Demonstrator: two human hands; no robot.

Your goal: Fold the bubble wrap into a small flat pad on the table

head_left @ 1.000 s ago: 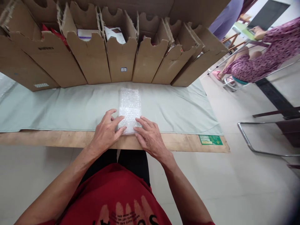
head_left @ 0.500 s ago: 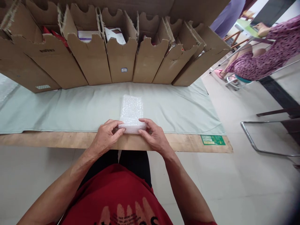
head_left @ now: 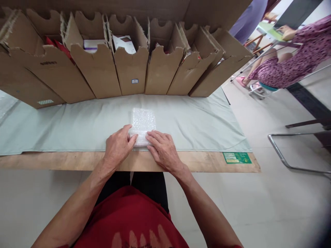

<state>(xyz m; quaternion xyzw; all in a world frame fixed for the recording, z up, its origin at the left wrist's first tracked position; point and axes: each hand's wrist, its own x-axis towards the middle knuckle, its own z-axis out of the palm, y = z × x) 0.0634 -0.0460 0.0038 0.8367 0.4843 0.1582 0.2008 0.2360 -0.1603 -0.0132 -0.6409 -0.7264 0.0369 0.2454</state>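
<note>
A strip of clear bubble wrap (head_left: 143, 119) lies on the pale green cloth, its near end folded over into a thick flat bundle. What is inside the bundle, if anything, I cannot make out. My left hand (head_left: 118, 144) grips the bundle's left end, the thumb on top and the fingers along the side. On the right end rests my right hand (head_left: 164, 148), its fingers over the top and its thumb against the near side. The far part of the strip is flat and untouched.
Tall cardboard bins (head_left: 133, 74) stand in a row behind the cloth (head_left: 186, 120), some with boxes or red packets inside. The wooden table edge (head_left: 191, 162) runs in front of me, with a green label (head_left: 236, 157). A seated person (head_left: 297, 69) is at the right.
The near end of the bubble wrap has turned over away from me, so the flat part is shorter. My right hand has moved from the bundle's end onto its top.
</note>
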